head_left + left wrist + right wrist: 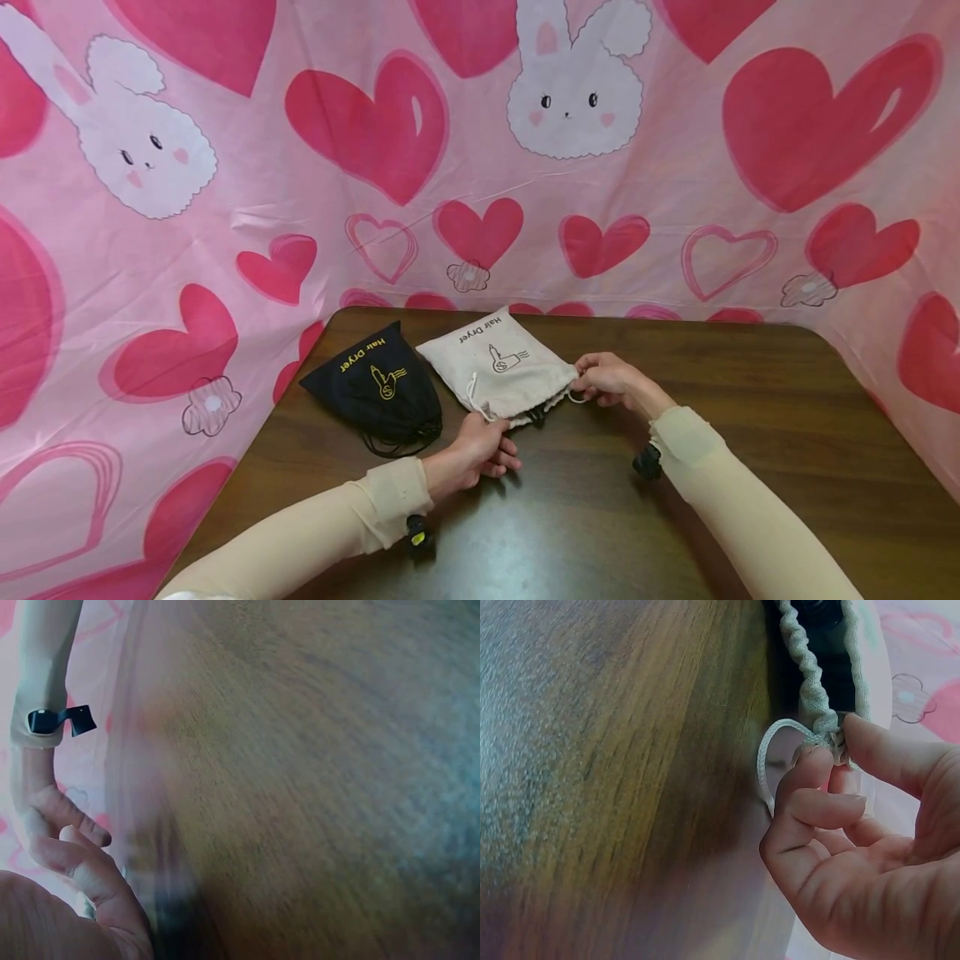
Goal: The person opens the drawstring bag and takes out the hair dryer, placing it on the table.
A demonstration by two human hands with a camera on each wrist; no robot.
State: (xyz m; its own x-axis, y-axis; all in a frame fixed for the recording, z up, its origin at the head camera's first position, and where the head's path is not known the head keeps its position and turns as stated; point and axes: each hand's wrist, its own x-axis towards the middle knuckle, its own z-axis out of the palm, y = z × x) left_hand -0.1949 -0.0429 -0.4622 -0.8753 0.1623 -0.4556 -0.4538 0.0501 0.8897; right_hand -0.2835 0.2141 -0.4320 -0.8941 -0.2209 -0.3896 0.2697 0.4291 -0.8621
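Observation:
A cream drawstring bag (517, 358) printed "Hair Dryer" lies flat on the table, its gathered mouth partly open toward me. Something black (537, 414) shows inside that mouth. My right hand (609, 379) pinches the right corner of the opening between thumb and fingers; a loop of white cord (763, 769) hangs beside the fingertips in the right wrist view. At the left corner of the mouth, my left hand (482, 450) grips the edge near the other white cord, its remaining fingers loosely extended. A black drawstring bag (382, 387) with yellow print lies to the left, its neck drawn closed.
The brown wooden table (750, 400) has its far edge against a pink cloth backdrop (660, 183) with hearts and rabbits. Black cords (386, 452) of the dark bag trail on the tabletop close to the left forearm.

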